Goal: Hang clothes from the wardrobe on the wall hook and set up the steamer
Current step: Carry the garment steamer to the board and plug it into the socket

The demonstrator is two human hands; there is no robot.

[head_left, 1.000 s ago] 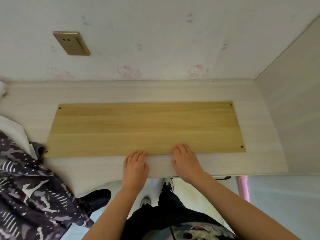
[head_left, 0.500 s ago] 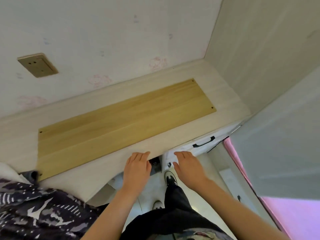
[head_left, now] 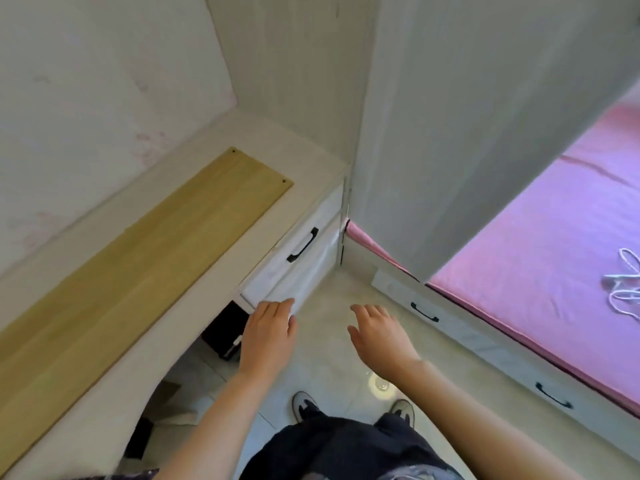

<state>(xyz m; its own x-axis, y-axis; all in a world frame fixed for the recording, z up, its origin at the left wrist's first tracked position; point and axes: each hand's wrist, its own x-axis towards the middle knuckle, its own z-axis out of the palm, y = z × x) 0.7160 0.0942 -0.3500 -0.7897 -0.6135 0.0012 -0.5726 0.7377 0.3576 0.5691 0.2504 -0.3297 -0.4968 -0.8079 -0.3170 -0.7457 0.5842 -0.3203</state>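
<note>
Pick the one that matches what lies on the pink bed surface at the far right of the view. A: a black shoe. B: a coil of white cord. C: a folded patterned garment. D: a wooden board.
B: a loose white cord lies looped on the pink bed surface; the wooden board is on the desk at left instead.

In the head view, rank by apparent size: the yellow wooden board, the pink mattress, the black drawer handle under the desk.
1. Yellow wooden board and pink mattress: alike, both cropped, unsure.
2. Black drawer handle: clearly smallest.
</note>
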